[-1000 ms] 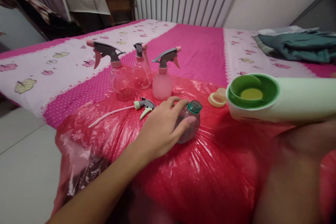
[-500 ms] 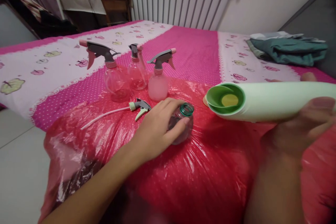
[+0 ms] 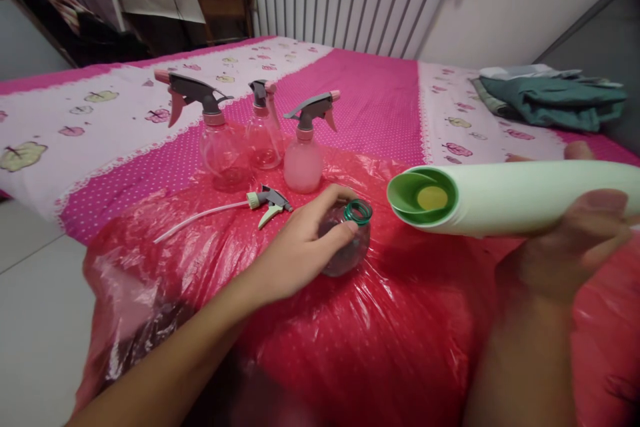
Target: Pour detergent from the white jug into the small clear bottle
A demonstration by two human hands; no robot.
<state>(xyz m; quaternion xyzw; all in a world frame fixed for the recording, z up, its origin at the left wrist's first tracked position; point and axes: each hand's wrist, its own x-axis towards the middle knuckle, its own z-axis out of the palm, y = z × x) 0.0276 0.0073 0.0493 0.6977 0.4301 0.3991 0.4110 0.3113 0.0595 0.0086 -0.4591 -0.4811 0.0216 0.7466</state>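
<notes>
My left hand (image 3: 310,243) is wrapped round a clear, round spray bottle (image 3: 350,250) with no top on its green threaded neck. This bottle stands upright on a red plastic sheet (image 3: 390,340). On the right, my right hand (image 3: 580,253) grips a pale green bottle (image 3: 520,197) held on its side above the sheet. Its green pouring spout (image 3: 400,197) points left at the open neck, a short gap away, and a yellow disc shows inside. Left of my left hand lies a grey and green trigger sprayer head (image 3: 273,200) with its tube.
Behind stand a clear spray bottle (image 3: 225,160) at left, another clear spray bottle (image 3: 265,140), and a pinkish, cloudy spray bottle (image 3: 303,163). Folded clothes (image 3: 550,97) lie at the right of the bed (image 3: 370,93). A radiator (image 3: 340,0) lines the wall.
The pale green bottle has moved slightly left, bringing its spout closer to the open neck. My left hand keeps its hold on the round bottle. The view has shifted a little.
</notes>
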